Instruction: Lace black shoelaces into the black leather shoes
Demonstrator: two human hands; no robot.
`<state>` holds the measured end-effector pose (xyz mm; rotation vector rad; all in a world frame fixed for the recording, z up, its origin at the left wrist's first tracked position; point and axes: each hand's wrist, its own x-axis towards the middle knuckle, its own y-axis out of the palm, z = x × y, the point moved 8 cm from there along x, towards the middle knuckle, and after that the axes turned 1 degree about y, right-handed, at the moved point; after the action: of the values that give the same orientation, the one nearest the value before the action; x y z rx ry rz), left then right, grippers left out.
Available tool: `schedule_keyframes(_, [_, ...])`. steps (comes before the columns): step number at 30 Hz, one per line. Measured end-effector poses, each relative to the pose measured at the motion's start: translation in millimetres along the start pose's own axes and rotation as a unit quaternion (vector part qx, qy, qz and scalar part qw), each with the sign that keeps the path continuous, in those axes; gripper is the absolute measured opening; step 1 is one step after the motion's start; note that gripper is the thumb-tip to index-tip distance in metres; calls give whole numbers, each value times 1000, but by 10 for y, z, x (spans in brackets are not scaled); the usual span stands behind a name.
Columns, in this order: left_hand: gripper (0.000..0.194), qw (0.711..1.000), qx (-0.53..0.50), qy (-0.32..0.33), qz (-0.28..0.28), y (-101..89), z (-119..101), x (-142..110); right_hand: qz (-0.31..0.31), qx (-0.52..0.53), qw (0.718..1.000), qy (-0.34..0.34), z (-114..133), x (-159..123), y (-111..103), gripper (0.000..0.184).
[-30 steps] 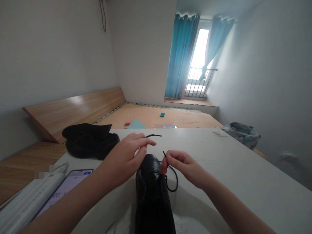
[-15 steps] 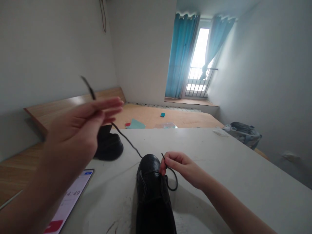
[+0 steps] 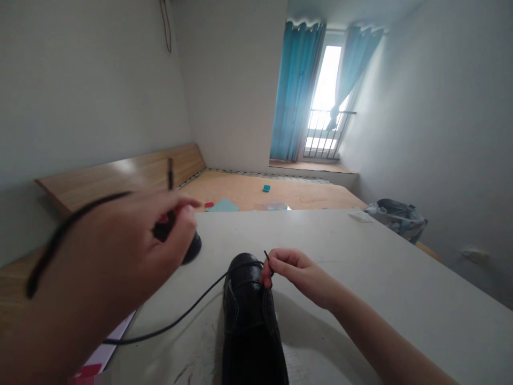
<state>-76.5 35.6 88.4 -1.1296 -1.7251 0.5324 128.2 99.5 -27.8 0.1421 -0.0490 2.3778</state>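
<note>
A black leather shoe (image 3: 249, 315) stands on the white table in front of me, toe pointing away. Over its left side, a dark shoelace (image 3: 196, 302) runs in a slack curve toward my left forearm. My left hand (image 3: 140, 235), blurred, is raised to the left of the shoe with thumb and fingers closed on the lace. One piece of lace sticks up above the fingers and another arcs over the back of the hand. My right hand (image 3: 289, 267) pinches the other lace end beside the toe. A second black shoe (image 3: 193, 248) is mostly hidden behind my left hand.
A phone (image 3: 114, 342) lies on the white table (image 3: 340, 289) beneath my left forearm. Beyond the table edge is a tan bed surface (image 3: 308, 193) with small papers. A bag-lined bin (image 3: 401, 216) stands at the right, near a small white packet (image 3: 360, 216).
My left hand has turned and dropped slightly; the lace, earlier stretched up to it, now sags left across the phone. The loop beneath my right hand has disappeared, while that hand stays almost still.
</note>
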Motion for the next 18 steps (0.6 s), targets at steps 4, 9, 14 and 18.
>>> schedule_keyframes(4, [43,958,49,57,278,630,-124,-58,-20,30,999,-5,-12,7,-14,33])
schedule_keyframes(9, [57,933,119,15,339,899,88,-129,-72,52,996,-12,59,-25,-130,30])
schedule_keyframes(14, [38,913,143,20,383,937,154,-217,-147,-38,988,-22,155,-45,-350,27])
schedule_keyframes(18, [35,898,151,45,411,981,120,-283,-163,-137,976,-37,216,-35,-317,17])
